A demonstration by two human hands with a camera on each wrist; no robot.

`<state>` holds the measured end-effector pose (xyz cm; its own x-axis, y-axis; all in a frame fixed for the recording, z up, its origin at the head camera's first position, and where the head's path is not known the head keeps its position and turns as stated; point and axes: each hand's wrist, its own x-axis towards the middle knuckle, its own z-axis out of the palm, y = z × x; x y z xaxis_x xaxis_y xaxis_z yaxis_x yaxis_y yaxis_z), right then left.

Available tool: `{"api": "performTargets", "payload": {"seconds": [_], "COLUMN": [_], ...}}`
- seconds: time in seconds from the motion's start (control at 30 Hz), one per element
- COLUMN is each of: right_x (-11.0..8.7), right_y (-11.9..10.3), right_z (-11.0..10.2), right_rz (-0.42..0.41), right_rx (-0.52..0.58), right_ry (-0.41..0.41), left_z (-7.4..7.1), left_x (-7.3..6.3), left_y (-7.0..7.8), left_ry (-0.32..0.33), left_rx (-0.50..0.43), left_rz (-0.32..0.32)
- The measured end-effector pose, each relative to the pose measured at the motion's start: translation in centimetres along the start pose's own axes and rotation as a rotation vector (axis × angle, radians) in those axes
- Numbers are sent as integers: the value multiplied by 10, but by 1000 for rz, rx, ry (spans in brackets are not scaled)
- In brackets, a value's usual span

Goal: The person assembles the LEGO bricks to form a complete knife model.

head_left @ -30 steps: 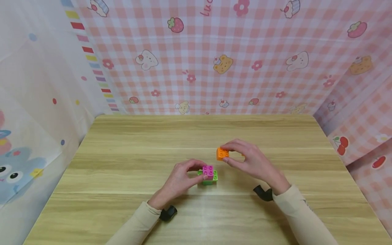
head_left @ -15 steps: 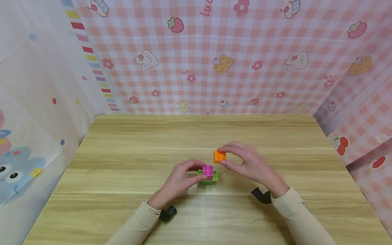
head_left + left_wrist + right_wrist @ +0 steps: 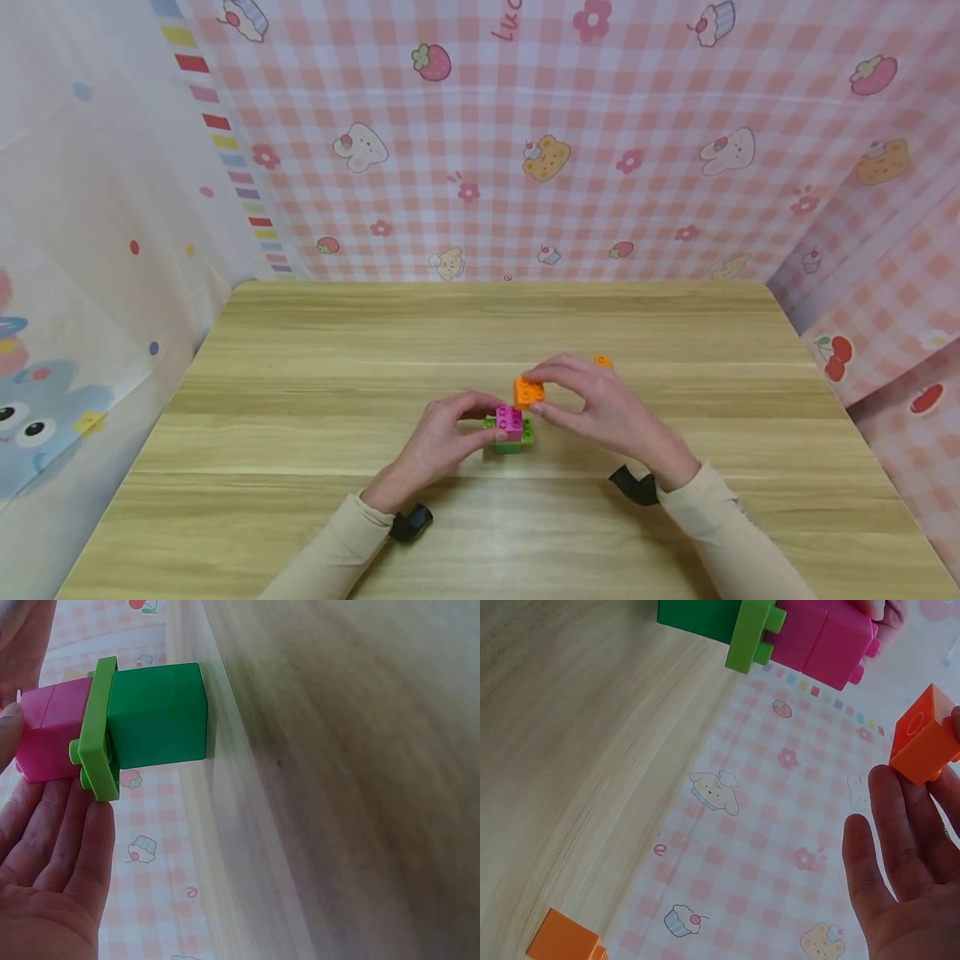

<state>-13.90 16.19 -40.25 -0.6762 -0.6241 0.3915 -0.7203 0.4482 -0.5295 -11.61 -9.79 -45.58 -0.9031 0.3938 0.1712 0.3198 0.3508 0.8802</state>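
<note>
My left hand (image 3: 444,440) holds the pink top (image 3: 508,423) of a small toy brick stack between thumb and fingers. A seam runs across the pink part in both wrist views. Below it come a wide light green plate (image 3: 99,735) and a dark green brick (image 3: 159,714), which stands on the table. Between thumb and fingertips my right hand (image 3: 603,412) pinches an orange brick (image 3: 527,392), studs up, just above and to the right of the stack's pink top. Part of that orange brick (image 3: 921,742) is cut off at the right wrist view's edge.
A second orange brick (image 3: 603,362) lies on the wooden table (image 3: 360,333) behind my right hand, partly hidden by it. Pink checked cloth (image 3: 480,125) hangs along the table's back edge. Black wrist bands (image 3: 636,486) sit at both wrists.
My right hand has carried the orange brick left and toward me, closer to the stack. The other orange brick has come into clearer view behind it. My left hand stays put.
</note>
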Motion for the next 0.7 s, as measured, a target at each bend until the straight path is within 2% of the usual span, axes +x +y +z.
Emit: {"api": "performTargets", "payload": {"seconds": [0.33,0.7], "right_x": [2,3], "right_y": [-1,-2], "right_z": [8,15], "right_rz": [-51,-34], "right_rx": [5,10], "right_ry": [-13,-47], "left_z": [0,-1], "left_x": [0,0], "left_y": [-1,-2], "left_ry": [-5,-7], "left_rx": [17,20], "left_rz": [24,37]}}
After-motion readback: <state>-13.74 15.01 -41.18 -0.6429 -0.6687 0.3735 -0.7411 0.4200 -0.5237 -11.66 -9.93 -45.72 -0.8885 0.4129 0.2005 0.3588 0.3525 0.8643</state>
